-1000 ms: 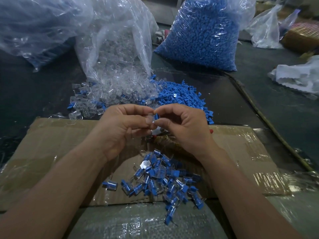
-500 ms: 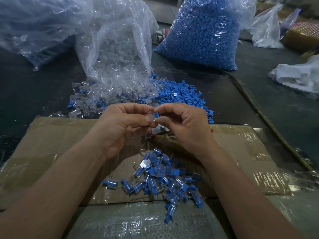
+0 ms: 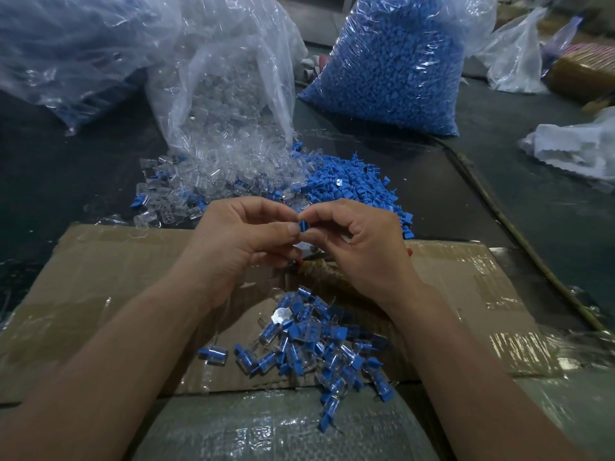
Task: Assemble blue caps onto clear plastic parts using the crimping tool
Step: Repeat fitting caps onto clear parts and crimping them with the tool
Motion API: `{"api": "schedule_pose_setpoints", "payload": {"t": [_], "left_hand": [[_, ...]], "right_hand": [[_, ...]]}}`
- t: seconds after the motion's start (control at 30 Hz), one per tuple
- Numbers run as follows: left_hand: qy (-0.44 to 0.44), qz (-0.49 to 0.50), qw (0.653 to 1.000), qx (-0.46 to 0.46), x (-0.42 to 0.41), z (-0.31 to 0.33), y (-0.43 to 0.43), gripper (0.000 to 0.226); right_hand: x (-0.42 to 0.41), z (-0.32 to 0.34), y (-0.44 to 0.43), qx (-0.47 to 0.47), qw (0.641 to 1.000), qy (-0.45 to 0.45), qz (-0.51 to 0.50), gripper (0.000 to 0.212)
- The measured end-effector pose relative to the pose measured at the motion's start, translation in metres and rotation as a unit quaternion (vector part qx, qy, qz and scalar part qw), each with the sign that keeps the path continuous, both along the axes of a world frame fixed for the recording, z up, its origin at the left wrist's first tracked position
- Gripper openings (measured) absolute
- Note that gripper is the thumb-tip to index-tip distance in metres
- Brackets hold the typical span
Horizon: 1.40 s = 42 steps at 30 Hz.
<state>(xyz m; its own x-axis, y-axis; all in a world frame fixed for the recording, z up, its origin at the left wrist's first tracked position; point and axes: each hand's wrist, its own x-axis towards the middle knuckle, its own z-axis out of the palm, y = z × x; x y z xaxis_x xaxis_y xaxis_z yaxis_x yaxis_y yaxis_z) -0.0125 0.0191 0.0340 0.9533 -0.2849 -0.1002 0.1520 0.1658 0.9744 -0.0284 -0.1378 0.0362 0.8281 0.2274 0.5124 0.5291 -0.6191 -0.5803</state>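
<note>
the step looks like seating the blue cap (image 3: 303, 225) on the clear part (image 3: 305, 245), so it should be kept square and pushed straight home, not tilted, before any crimping. the left hand (image 3: 239, 242) and right hand (image 3: 362, 241) meet fingertip to fingertip above the cardboard (image 3: 109, 261), each thumb and forefinger pinched tight on the cap, other fingers curled. which hand also grips the clear part is hidden.
</note>
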Motion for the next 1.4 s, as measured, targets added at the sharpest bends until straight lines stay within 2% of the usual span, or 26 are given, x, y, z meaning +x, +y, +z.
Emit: {"api": "schedule_pose_setpoints", "payload": {"t": [0.17, 0.5, 0.7, 0.83, 0.97, 1.03, 1.17, 1.23, 1.4], "left_hand": [[-0.013, 0.005, 1.000, 0.006, 0.000, 0.001, 0.001, 0.009], [0.005, -0.003, 1.000, 0.006, 0.001, -0.001, 0.000, 0.007], [0.015, 0.031, 0.999, -0.028, 0.000, 0.005, 0.001, 0.014], [0.009, 0.051, 0.998, -0.021, 0.004, 0.005, 0.005, 0.013], [0.001, 0.054, 0.998, -0.016, 0.005, 0.004, 0.005, 0.015], [0.003, 0.056, 0.998, -0.018, 0.005, 0.003, 0.006, 0.015], [0.004, 0.057, 0.998, -0.019, 0.006, 0.002, 0.006, 0.015], [0.005, 0.056, 0.998, -0.018, 0.007, 0.001, 0.005, 0.014], [0.013, 0.060, 0.998, -0.022, 0.008, -0.002, 0.007, 0.010]], "right_hand": [[-0.001, 0.000, 0.001, 0.000, 1.000, -0.008, 0.010, 0.019], [-0.002, 0.002, 0.003, -0.003, 1.000, -0.004, 0.027, 0.020], [0.004, 0.008, -0.018, 0.004, 0.987, 0.156, -0.033, 0.033], [0.009, 0.016, -0.042, -0.075, 0.963, 0.248, -0.066, 0.052], [0.009, 0.017, -0.054, -0.181, 0.916, 0.358, -0.028, 0.049], [0.009, 0.014, -0.056, -0.238, 0.894, 0.378, -0.018, 0.060], [0.009, 0.014, -0.051, -0.265, 0.888, 0.375, -0.024, 0.070], [0.008, 0.014, -0.047, -0.276, 0.888, 0.367, -0.027, 0.066], [0.007, 0.012, -0.034, -0.360, 0.889, 0.277, -0.057, 0.046]]}}
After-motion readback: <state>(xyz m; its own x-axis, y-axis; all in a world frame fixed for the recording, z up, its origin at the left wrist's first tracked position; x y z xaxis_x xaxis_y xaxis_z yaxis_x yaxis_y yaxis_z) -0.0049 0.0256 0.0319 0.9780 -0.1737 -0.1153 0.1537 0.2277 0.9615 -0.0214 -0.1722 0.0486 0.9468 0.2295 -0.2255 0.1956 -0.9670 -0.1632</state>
